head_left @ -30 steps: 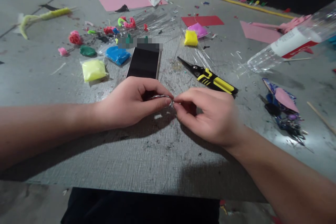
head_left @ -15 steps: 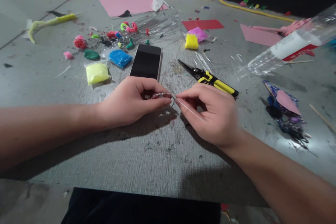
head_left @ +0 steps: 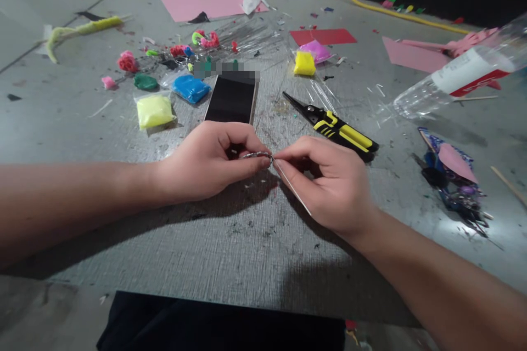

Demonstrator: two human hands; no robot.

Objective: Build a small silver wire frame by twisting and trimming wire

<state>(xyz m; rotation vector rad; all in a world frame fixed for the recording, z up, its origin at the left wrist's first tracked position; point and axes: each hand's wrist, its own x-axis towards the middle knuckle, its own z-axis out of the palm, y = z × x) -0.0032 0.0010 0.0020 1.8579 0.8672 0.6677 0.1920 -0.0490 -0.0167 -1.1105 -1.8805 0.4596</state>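
Wire, twisted and curved, is pinched in the left hand, between thumb and forefinger, above the table. The right hand pinches a straight strand beside it, near the pliers.

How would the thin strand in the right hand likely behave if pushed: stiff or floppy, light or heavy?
The thin strand is probably springy rather than floppy, since it runs straight from the right hand's pinch. Being so slim, it is likely light and might bend under a firm push.
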